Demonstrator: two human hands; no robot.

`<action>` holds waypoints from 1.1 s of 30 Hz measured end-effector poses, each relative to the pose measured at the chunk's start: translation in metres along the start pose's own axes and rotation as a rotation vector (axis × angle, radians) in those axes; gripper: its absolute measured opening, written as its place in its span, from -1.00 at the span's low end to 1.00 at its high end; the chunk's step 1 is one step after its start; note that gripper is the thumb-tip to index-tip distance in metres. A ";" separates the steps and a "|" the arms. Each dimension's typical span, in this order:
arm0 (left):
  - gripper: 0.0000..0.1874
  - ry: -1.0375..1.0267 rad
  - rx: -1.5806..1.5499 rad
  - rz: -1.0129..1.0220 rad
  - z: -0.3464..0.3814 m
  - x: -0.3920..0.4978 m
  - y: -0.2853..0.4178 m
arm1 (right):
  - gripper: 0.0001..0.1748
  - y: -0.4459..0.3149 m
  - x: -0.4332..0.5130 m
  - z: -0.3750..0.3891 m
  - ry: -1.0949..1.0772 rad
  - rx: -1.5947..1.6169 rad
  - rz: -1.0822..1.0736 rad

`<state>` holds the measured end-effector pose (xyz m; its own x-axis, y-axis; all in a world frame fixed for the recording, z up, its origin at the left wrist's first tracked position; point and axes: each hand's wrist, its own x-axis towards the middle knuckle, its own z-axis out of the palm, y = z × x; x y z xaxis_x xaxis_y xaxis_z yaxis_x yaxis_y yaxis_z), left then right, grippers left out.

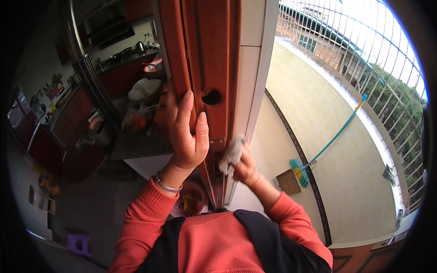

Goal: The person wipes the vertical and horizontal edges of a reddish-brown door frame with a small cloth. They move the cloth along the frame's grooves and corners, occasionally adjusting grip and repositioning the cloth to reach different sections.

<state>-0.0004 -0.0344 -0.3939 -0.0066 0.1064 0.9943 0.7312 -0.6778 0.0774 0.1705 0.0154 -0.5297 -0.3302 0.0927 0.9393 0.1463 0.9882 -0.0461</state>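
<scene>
A reddish-brown wooden door post (215, 68) rises before me, with a dark round hole in its face and a small screwed metal plate (217, 140) below. My left hand (189, 140) is raised against its left side, fingers apart and nothing visible in the palm; some fingertips are blurred or hidden. In my right hand (246, 167) is a crumpled grey cloth (233, 155), held at the post's right edge just beside the metal plate. The cloth and fingers are slightly blurred. A bracelet (169, 187) circles my left wrist.
On the left, a dim kitchen has a stone-topped counter (141, 148) bearing bowls and a plastic bag, and a purple stool (79, 244). To the right, a teal-handled broom (336, 136) leans on the tiled wall near a dustpan (288, 181). A pink basin (201, 201) lies below.
</scene>
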 end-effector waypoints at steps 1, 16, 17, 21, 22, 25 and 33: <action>-0.50 0.005 -0.002 0.006 0.000 0.000 0.000 | -0.69 0.003 0.033 -0.006 0.051 -0.090 -0.059; -0.49 -0.013 0.087 0.034 -0.002 0.006 0.001 | -0.64 -0.002 0.047 -0.006 0.095 -0.044 0.005; -0.49 -0.015 0.103 0.022 -0.003 0.005 0.002 | -0.61 -0.009 0.012 0.004 0.045 0.006 0.108; -0.47 -0.042 0.096 -0.012 -0.004 0.002 0.002 | -0.60 -0.030 -0.077 0.035 0.041 0.207 0.428; -0.45 -0.064 0.103 -0.003 -0.005 0.001 0.001 | -0.59 -0.029 -0.083 0.034 0.025 0.293 0.494; -0.43 -0.073 0.080 -0.012 -0.007 -0.002 -0.002 | -0.64 -0.014 -0.056 0.019 -0.042 -0.011 0.132; -0.31 0.138 -0.233 -0.301 0.001 -0.015 -0.011 | -0.72 -0.006 0.164 -0.031 0.269 -0.206 -0.179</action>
<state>-0.0078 -0.0280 -0.4099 -0.3006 0.2374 0.9237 0.5086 -0.7794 0.3658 0.1442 0.0204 -0.3650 -0.1155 -0.1420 0.9831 0.3018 0.9379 0.1709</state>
